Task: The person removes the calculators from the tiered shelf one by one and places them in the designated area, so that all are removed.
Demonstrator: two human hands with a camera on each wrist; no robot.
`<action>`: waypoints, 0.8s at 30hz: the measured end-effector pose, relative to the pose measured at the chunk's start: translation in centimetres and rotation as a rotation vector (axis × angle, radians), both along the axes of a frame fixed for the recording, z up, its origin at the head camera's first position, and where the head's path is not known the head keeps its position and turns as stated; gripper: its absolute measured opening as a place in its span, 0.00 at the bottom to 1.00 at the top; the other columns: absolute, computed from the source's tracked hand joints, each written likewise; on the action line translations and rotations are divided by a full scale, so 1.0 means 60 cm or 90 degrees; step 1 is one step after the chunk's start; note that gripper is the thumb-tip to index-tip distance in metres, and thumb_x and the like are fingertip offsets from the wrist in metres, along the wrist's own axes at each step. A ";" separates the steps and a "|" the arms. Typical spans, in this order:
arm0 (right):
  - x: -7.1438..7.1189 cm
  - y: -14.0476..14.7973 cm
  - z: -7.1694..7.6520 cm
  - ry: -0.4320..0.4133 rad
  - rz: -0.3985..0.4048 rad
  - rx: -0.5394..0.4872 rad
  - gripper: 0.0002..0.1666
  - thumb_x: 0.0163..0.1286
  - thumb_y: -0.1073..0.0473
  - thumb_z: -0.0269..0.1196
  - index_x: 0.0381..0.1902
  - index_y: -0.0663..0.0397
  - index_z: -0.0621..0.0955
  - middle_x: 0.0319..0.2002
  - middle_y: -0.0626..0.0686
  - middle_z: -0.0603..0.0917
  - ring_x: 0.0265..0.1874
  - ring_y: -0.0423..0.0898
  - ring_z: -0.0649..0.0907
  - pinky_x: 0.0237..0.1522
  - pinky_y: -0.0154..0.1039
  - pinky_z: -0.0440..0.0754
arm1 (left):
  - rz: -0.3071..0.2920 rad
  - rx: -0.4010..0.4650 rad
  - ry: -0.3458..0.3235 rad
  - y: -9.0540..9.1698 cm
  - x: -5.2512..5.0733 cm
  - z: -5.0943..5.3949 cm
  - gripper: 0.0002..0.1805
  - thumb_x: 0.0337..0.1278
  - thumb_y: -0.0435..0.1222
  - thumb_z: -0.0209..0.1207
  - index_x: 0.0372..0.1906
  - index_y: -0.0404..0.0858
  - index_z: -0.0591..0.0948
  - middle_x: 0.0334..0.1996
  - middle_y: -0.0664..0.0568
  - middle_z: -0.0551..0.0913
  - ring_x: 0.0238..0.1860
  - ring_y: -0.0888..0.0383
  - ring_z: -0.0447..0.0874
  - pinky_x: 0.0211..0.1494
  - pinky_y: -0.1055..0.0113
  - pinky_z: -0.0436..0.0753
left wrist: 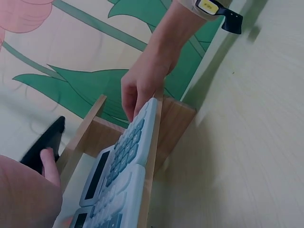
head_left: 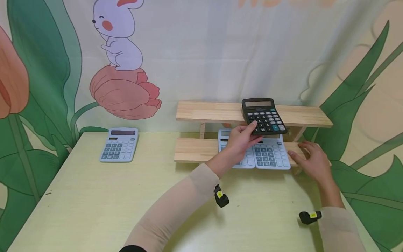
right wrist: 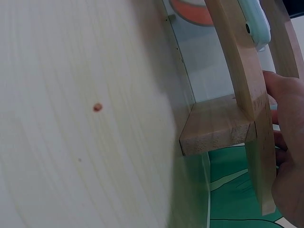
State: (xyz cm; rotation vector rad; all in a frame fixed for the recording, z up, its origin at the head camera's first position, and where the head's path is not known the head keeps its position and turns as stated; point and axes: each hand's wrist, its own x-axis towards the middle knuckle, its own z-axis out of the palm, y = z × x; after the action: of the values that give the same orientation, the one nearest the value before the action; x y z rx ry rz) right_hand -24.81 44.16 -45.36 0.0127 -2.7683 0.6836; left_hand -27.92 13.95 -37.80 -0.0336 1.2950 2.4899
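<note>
My left hand (head_left: 237, 141) holds a black calculator (head_left: 262, 113), thumb over its lower keys and fingers beneath. The calculator is in front of the upper board (head_left: 207, 111) of a wooden two-tier shelf; whether it touches the board I cannot tell. Beside the calculators, my right hand (head_left: 311, 161) rests on the right end of the lower board (head_left: 195, 149), fingers loosely bent. Two light blue calculators lean side by side on that board: the right one (head_left: 273, 155) shows most of its keys, while my left hand partly covers the left one (head_left: 224, 133).
A third light blue calculator (head_left: 119, 145) lies on the pale table (head_left: 110, 199) at the far left. Behind the shelf hangs a printed backdrop (head_left: 201, 52) with a rabbit and tulips. A wooden support (left wrist: 175, 126) stands under the lower board's right end.
</note>
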 end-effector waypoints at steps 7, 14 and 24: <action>0.000 -0.001 -0.001 0.010 -0.002 -0.001 0.43 0.75 0.37 0.65 0.68 0.71 0.76 0.72 0.75 0.70 0.71 0.77 0.67 0.68 0.77 0.64 | -0.022 0.007 0.027 -0.006 -0.003 -0.002 0.20 0.74 0.35 0.65 0.64 0.33 0.78 0.50 0.44 0.87 0.53 0.48 0.90 0.55 0.62 0.89; -0.002 0.000 -0.006 0.007 -0.002 0.005 0.43 0.75 0.37 0.65 0.68 0.71 0.76 0.72 0.76 0.70 0.71 0.77 0.67 0.68 0.77 0.63 | -0.087 -0.032 0.090 -0.018 0.007 -0.004 0.22 0.74 0.33 0.65 0.67 0.38 0.75 0.54 0.46 0.86 0.56 0.49 0.88 0.57 0.60 0.89; -0.002 0.001 -0.008 0.014 0.001 0.009 0.43 0.76 0.37 0.64 0.68 0.71 0.76 0.72 0.75 0.70 0.72 0.77 0.66 0.69 0.77 0.62 | -0.105 -0.107 0.217 -0.095 0.035 0.010 0.18 0.77 0.33 0.62 0.65 0.39 0.75 0.56 0.45 0.86 0.57 0.49 0.88 0.57 0.59 0.89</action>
State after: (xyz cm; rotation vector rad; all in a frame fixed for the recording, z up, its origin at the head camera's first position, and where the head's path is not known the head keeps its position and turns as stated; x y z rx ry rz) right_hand -24.94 44.24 -45.86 0.0247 -2.7528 0.6604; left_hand -25.81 8.27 -37.22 0.4578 1.5672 2.3072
